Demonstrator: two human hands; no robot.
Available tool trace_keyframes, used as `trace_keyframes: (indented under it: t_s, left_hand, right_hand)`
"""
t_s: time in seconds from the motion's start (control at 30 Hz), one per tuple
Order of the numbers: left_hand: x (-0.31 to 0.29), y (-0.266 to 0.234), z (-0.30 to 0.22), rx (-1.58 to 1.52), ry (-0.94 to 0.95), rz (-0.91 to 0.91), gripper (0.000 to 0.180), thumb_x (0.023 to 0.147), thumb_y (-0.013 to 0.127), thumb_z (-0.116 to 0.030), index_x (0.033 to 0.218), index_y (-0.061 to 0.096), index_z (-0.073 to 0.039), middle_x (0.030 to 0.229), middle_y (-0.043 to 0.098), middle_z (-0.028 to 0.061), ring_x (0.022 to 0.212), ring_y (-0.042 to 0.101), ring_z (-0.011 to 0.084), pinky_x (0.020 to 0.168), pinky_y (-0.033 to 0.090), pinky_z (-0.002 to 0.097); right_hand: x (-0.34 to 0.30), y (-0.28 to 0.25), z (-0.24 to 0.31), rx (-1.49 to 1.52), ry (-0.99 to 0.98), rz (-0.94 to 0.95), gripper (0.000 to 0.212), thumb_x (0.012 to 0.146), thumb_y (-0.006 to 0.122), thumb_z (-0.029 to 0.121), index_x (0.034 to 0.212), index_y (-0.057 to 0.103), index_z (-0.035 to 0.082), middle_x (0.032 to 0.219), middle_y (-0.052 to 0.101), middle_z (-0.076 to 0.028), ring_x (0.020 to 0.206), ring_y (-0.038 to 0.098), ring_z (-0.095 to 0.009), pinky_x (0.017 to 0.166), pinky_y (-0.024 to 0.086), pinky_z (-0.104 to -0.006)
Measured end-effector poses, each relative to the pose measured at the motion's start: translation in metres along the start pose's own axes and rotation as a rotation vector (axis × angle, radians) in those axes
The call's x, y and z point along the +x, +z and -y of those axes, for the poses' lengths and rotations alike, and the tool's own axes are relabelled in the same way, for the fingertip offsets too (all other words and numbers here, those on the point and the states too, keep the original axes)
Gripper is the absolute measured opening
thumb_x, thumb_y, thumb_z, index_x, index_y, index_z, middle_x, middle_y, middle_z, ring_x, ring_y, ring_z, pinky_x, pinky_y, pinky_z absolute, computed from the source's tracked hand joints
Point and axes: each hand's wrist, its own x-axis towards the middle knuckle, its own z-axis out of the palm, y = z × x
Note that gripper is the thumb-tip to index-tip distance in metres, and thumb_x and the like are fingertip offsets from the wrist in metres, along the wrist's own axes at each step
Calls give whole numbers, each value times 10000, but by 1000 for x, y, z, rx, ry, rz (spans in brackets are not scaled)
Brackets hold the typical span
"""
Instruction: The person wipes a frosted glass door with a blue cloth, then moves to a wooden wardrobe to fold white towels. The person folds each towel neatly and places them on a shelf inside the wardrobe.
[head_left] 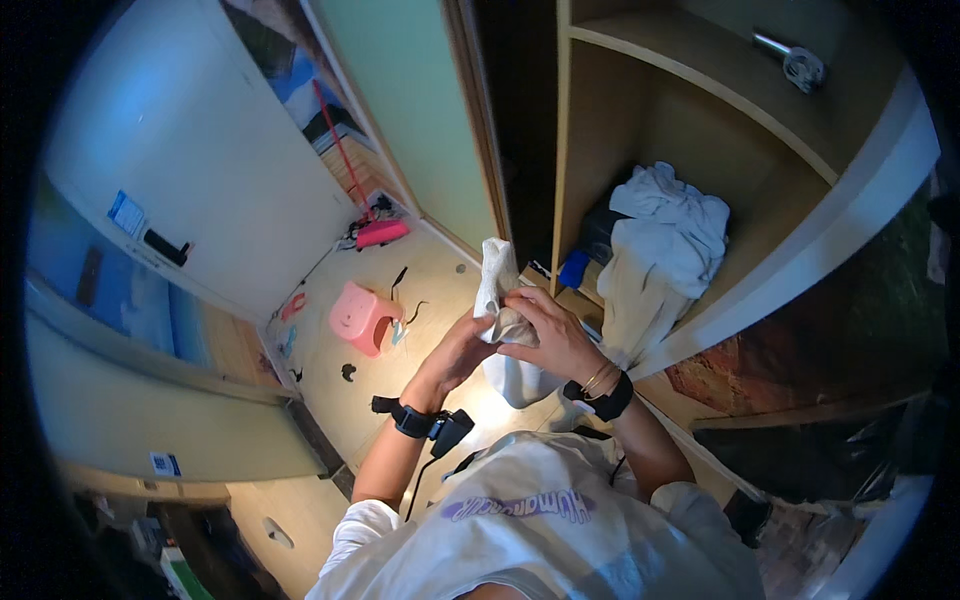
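Note:
In front of my chest, a white knitted cloth that looks like a sock is held between both hands. One end of it stands up above the fingers, and the rest is bunched near my fingertips. My left hand grips its left side with closed fingers. On the right side, my right hand pinches the bunched part with thumb and fingers. Below the hands shows a pale rounded object, partly hidden, whose kind I cannot tell. Black bands with small devices sit on both wrists.
A wooden cabinet at the right holds piled light clothes; a silver handled item lies on its upper shelf. On the floor are a pink stool, a pink dustpan and scattered small items. A white door stands at the far left.

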Motion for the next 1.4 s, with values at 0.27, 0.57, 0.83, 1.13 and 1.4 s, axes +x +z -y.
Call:
trace_keyframes:
  t_s: [0.27,0.57,0.83,1.13,1.4]
  left_hand:
    - [17,35,-3,218,-32,148,453,884,426,-131,1314,320,-32,1204,460,72,1093,453,175,960,345,312]
    - [12,70,-32,902,296,190,502,813,385,35,1306,328,-43,1172,475,124,1079,441,201,923,346,298]
    - [23,25,-17,1234,483,-52,362,769,422,11,1116,508,-46,945,581,256,888,576,376,767,458,381]
    - [11,-120,14,1347,233,-627,117,812,565,-128,881,553,-35,650,556,102,565,529,224,545,420,326]
    - [-43,-81,-53,856,-122,-174,188,870,530,-218,918,562,-40,717,464,-42,658,415,54,588,367,218]
  right_hand:
    - [-16,-36,25,23,208,-155,367,775,636,293,966,535,-3,945,513,-130,862,537,-280,757,443,-353]
    - [-14,-44,54,-225,242,-365,262,793,585,205,928,556,-18,913,562,-151,851,543,-283,742,445,-352]
    - [-24,-88,45,401,631,-676,247,806,489,118,998,540,-27,724,537,-40,636,476,-102,561,408,-257]
    - [-56,-134,12,538,646,-780,245,821,448,142,964,536,-37,736,456,29,652,377,-59,568,334,-199]
    - [-70,-161,-3,837,622,-744,222,868,460,195,958,544,11,877,520,-23,790,474,-109,710,396,-238]
